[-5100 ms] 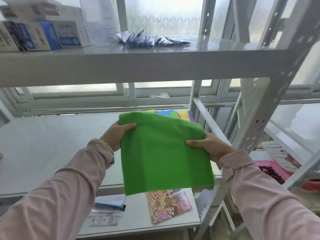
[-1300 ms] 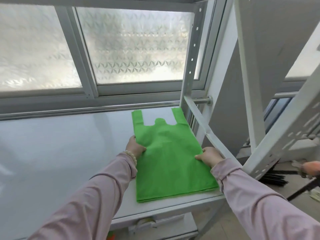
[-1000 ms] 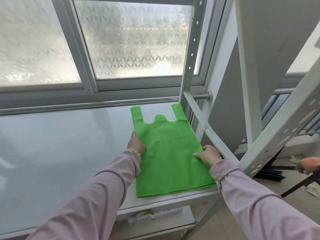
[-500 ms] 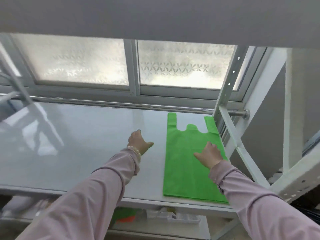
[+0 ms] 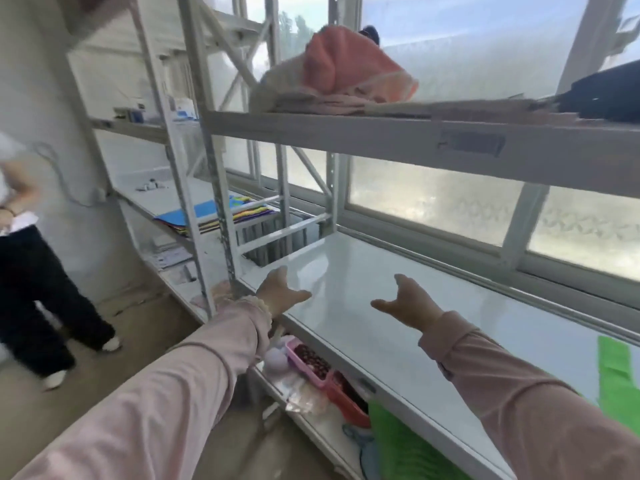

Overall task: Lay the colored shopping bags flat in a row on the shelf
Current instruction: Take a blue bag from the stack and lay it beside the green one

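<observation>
Both hands, left (image 5: pixel 281 292) and right (image 5: pixel 408 301), have released the green bag (image 5: pixel 614 372).

One green bag (image 5: pixel 618 372) on the shelf (image 5: pixel 398 299), one stack of colored bags (image 5: pixel 221 216) left of it, two empty hands, left (image 5: pixel 280 292), right (image 5: pixel 407 303), one bystander (image 5: pixel 27 271)

White metal racking (image 5: pixel 221 188) runs along frosted windows (image 5: pixel 433 199), w/ daylight coming thru. Plain pale wall (image 5: pixel 34 81) at left, dusty concrete floor (image 5: pixel 104 358) below (another person (image 5: pixel 31 271) stands there, dark trousers). Upper shelf (image 5: pixel 381 140) holds orange cloth (image 5: pixel 346 67).
</observation>
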